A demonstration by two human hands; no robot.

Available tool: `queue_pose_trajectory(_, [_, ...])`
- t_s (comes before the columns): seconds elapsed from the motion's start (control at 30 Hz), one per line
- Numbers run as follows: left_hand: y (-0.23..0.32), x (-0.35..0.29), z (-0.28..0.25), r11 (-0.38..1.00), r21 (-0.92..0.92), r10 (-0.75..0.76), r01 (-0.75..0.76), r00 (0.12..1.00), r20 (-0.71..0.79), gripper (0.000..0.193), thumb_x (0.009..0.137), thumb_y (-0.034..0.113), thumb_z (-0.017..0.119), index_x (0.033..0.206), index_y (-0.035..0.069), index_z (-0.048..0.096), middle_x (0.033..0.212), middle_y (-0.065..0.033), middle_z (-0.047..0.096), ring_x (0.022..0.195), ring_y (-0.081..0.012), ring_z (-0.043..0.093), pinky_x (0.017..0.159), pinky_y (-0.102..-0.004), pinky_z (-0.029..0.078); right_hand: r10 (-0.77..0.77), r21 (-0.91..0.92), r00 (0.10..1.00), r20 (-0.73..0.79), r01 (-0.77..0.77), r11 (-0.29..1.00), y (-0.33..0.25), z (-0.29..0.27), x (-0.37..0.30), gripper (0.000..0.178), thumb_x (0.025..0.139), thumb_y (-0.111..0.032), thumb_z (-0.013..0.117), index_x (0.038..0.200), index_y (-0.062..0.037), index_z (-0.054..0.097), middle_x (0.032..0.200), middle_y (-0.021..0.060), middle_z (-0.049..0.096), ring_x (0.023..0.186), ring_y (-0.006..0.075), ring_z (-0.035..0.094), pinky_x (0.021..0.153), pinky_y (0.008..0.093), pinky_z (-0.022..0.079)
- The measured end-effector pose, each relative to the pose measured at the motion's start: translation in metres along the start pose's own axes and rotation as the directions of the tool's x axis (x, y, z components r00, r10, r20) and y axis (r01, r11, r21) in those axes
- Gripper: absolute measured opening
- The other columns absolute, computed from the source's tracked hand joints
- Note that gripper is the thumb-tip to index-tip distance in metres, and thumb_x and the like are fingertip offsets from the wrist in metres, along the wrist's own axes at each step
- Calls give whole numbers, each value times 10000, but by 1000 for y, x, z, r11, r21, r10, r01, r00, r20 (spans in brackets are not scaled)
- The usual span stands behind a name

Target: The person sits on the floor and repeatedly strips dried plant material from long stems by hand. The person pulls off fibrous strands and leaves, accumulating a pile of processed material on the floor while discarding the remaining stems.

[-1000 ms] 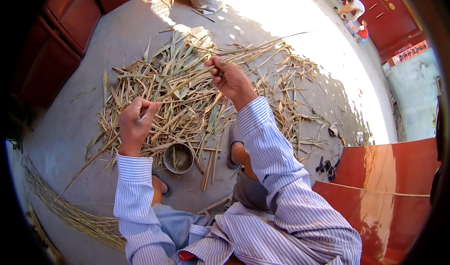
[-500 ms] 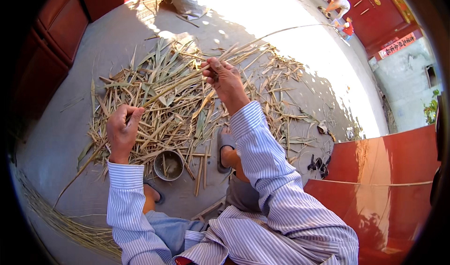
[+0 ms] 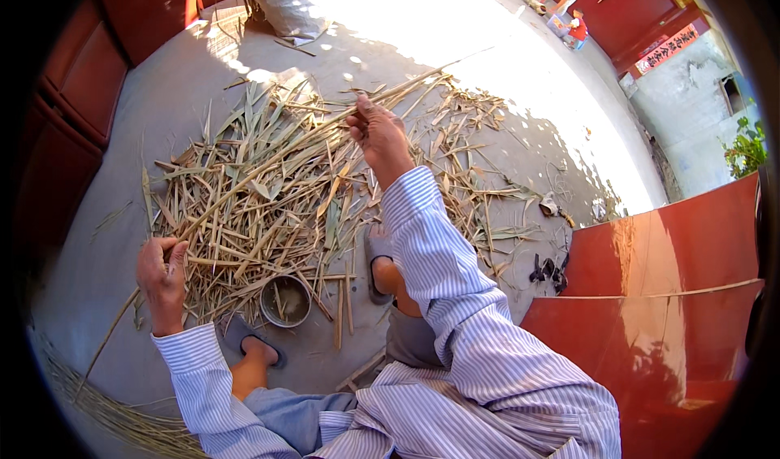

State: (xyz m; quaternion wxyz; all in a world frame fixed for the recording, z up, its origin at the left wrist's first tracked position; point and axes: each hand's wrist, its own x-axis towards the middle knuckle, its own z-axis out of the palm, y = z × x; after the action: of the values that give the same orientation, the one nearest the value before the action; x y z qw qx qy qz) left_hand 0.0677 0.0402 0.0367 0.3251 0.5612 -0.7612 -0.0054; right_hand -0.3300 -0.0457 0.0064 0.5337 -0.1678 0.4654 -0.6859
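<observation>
A long, thin cane stalk [image 3: 117, 327] slants across my front, from the lower left to the sunlit floor at the upper right. My left hand [image 3: 162, 280] is closed on it, thumb against curled fingers, at the left of the litter. Higher up, my right hand [image 3: 379, 134] is closed around the stalk with the fingers pinched. Below both hands spreads a heap of dry strips and leaves [image 3: 268, 166], pale tan and dull green. A round metal bowl [image 3: 286, 323] with murky liquid and a short stick stands at its near edge.
A bundle of long stalks [image 3: 122, 422] lies at the lower left. Red panels [image 3: 650, 329] are at the right. A whitish sack [image 3: 284, 4] stands at the back. Dark scraps [image 3: 550, 272] lie near the panels. Two people [image 3: 566, 8] are far off at the upper right.
My left hand has slid down and left along the stalk, away from the right hand. The stalk's far tip has drawn back toward me. The view has shifted slightly.
</observation>
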Motion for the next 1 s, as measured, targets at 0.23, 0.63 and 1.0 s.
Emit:
queue_pose_trajectory(0.23, [45,17,36,969,-230,96,-84,994,43,187,824,189,724,847,38,616,759,-93,638,710,-278,602,641,-385,450,176,-214,945,276,-118,970,44,48,-64,267,904,-288,684,948,-38,604,851,53,655,722,124,655,576,203,534])
queue_pose_trajectory(0.63, [3,0,14,835,-471,-150,284,942,301,181,866,119,712,798,-2,595,662,-10,583,603,-54,510,545,-240,420,-74,243,997,-19,76,967,-7,-36,27,231,935,-239,639,1024,-30,600,824,25,662,610,45,569,487,157,479])
queue_pose_trajectory(1.0, [36,7,23,884,-453,-55,115,988,143,184,877,128,704,791,7,594,662,-10,558,592,-84,466,547,-254,386,40,-38,981,189,-33,999,28,26,-34,219,947,-255,621,957,-36,630,874,42,682,703,101,661,576,185,540])
